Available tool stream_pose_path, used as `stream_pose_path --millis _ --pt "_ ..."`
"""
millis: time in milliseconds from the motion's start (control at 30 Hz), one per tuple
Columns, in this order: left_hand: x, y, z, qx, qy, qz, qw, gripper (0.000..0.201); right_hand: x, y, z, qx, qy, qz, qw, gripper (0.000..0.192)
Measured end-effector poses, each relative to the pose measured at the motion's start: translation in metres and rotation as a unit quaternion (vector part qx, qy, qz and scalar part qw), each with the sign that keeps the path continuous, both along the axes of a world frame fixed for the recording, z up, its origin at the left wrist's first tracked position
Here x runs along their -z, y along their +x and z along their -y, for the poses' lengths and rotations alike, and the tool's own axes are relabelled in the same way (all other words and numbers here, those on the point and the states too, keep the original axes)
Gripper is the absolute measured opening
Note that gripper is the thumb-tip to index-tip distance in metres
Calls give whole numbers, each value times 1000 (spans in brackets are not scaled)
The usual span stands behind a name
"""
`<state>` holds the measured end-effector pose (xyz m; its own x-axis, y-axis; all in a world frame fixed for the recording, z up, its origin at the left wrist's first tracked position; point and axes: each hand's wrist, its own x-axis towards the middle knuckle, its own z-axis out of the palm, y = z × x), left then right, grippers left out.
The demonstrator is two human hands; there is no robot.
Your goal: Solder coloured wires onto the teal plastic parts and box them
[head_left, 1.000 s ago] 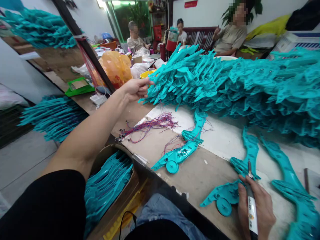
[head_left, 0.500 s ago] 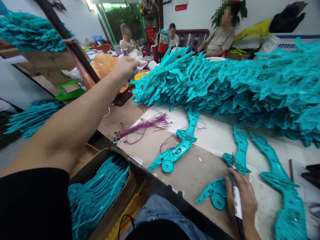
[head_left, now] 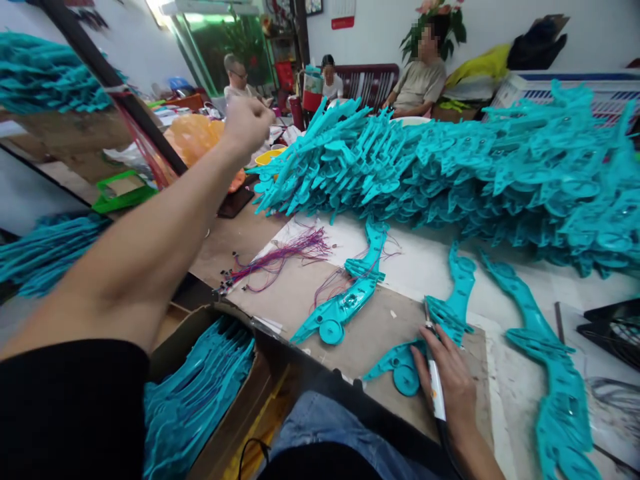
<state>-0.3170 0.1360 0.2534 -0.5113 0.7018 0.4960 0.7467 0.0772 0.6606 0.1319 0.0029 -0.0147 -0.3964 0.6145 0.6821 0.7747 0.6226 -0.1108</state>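
Note:
My right hand (head_left: 453, 380) grips a soldering iron (head_left: 436, 390) with a white handle, its tip pointing away from me. That hand rests over a curved turquoise plastic part (head_left: 406, 380) lying on the table and covers its middle. Raised at the upper left, my left hand (head_left: 249, 123) has its fingers curled together; whatever they hold, if anything, is hidden. Left of the right hand lies another turquoise part (head_left: 357, 297) with thin red and blue wires across it. A bundle of such wires (head_left: 285, 257) with small dark ends is spread beyond it.
A big heap of turquoise parts (head_left: 440, 173) fills the table's far side. One more part (head_left: 560, 373) lies at right, beside a black stand (head_left: 613, 323). A cardboard box (head_left: 263, 393) of parts stands below the table's near edge. Several people (head_left: 417, 83) sit in the background.
My head view has shifted a little, so the table things sit further left. My left hand has turned slightly while staying raised. The right hand keeps the soldering iron over the same part.

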Motion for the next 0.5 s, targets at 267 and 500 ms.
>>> stream_pose_path --millis 267,500 --pt "10 -13 3 69 -77 -32 994 32 1 0 0 3 2 -6 1000 40" --pt "25 -16 6 141 -122 120 975 25 -4 -5 1 1 7 -5 1000 40"
